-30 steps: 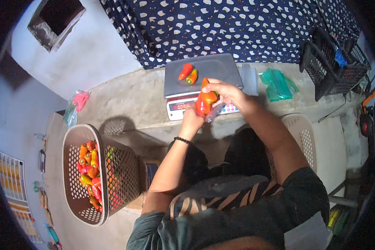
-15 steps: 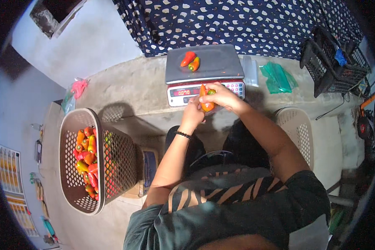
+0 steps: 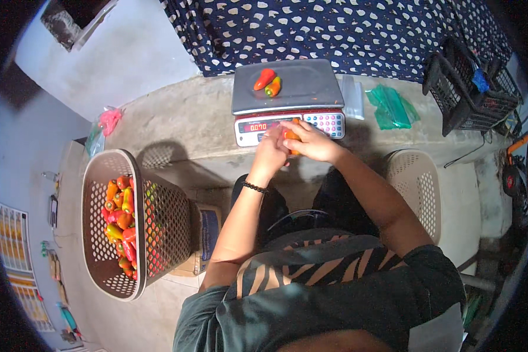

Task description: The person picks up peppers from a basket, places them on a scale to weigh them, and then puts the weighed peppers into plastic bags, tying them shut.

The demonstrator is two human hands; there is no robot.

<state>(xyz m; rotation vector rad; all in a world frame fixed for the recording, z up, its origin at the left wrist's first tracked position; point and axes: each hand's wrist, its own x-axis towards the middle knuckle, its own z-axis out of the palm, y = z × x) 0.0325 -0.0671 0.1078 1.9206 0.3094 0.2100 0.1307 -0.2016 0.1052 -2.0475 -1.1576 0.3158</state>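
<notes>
Just two on the flat grey-topped scale point(image 3: 311, 91) so far: a glossy red pepper point(image 3: 264, 80) and an orange-green pepper point(image 3: 273, 87). Loads left in the beige perforated plastic basket point(image 3: 169, 234). Right hand point(image 3: 314, 144) is clamped on a shiny orange pepper point(image 3: 293, 137); left hand point(image 3: 271, 151) touches, can't tell its grip.

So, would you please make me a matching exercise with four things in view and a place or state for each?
1. Scale
2. Green bag
3. Bracelet
4. Right hand

A. Around the left wrist
B. Holding an orange pepper
C. Lying to the right of the scale
D. Bearing two peppers

Pairs: 1-D, 2-C, 3-A, 4-B
</notes>
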